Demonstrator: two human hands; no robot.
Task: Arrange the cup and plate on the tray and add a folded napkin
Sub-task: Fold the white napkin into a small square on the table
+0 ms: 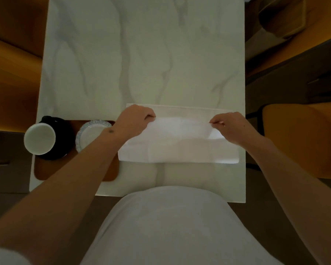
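Left grip: left hand lay knuckles-up on the white rectangular cloth napkin, fingers curled under and pinching the left end of the napkin's raised folded-over edge.
Right grip: right hand pinched the right end of the same edge between thumb and fingertips; remaining fingers curled.
Napkin: spread flat on the white grey-veined marble counter, right of the tray and near the counter's front edge; the near layer was folded away from the person, its held edge short of the far edge, leaving a strip of the lower layer showing beyond the hands.
Tray: brown rounded-corner wooden tray at the counter's left front, touching or just beside the napkin's left edge; partly hidden by the left forearm.
Cup: white round cup seen from above, standing on a black saucer-like base at the tray's left end.
Plate: clear glass plate with a textured rim, on the tray just right of the cup, partly under the left forearm.
Surroundings: orange-yellow upholstered chair to the right of the counter.
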